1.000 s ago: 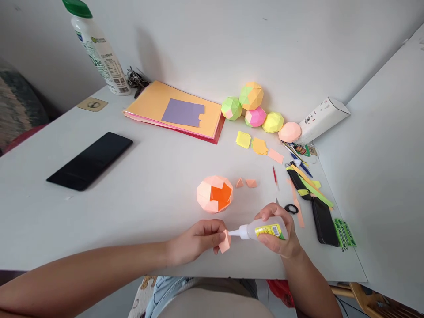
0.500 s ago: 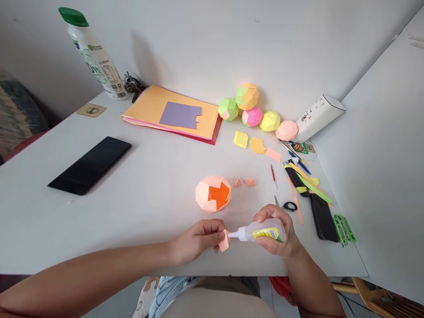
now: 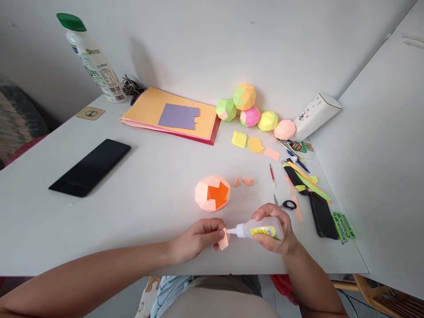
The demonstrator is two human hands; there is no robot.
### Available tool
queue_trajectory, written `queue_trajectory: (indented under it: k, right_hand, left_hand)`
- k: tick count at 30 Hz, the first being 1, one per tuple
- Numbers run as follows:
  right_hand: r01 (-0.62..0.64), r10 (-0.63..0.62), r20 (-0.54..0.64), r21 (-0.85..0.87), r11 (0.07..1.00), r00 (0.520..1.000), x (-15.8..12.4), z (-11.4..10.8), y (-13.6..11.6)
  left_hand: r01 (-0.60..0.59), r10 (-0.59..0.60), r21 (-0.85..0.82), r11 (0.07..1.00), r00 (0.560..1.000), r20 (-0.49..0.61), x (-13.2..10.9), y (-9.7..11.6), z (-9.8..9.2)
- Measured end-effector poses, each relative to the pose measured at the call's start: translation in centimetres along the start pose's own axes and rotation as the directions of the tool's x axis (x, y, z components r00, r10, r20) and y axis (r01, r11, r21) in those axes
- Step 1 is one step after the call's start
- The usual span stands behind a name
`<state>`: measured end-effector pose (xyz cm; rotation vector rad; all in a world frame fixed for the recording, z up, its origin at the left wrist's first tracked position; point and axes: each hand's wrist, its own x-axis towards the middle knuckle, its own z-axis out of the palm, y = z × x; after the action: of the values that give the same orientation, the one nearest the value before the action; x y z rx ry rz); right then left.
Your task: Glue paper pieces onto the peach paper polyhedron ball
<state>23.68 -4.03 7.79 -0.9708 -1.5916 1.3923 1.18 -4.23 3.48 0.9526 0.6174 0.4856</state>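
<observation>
Between thumb and fingers, my left hand (image 3: 198, 238) pinches a small folded piece of peach paper (image 3: 224, 240) above the front of the table. My right hand (image 3: 276, 229) is wrapped round a clear glue bottle (image 3: 261, 229) with a yellow label, held on its side. Its white nozzle points left, the tip at the upper edge of the folded paper. Just beyond my hands sits a peach paper ball (image 3: 202, 193) with a jagged opening that shows orange inside. Two small folded peach pieces (image 3: 248, 181) lie to its right.
A black phone (image 3: 91, 168) lies at left, behind it a tall white bottle (image 3: 96, 62). A paper stack (image 3: 142, 104), several finished paper balls (image 3: 267, 120) and paper slips (image 3: 239, 139) are along the back. Scissors (image 3: 289, 204), a red pen (image 3: 272, 172) and a black case (image 3: 320, 214) lie at right.
Both hands hold nearly the same pose, with the glue nozzle still at the folded paper. The whole view has shifted very slightly.
</observation>
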Motion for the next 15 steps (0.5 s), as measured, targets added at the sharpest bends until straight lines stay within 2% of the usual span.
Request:
queue_trajectory:
  k: [10, 15]
  right_hand:
    - [0.001, -0.002, 0.062, 0.018, 1.0, 0.998, 0.2, -0.5, 0.3]
    - [0.103, -0.105, 0.056, 0.036, 0.994, 0.993, 1.0, -0.5, 0.9]
  left_hand:
    - [-0.01, 0.01, 0.007, 1.0, 1.0, -0.003, 0.0, -0.2, 0.0]
    - [-0.024, 0.024, 0.021, 0.999, 0.999, 0.028, -0.2, -0.1, 0.0]
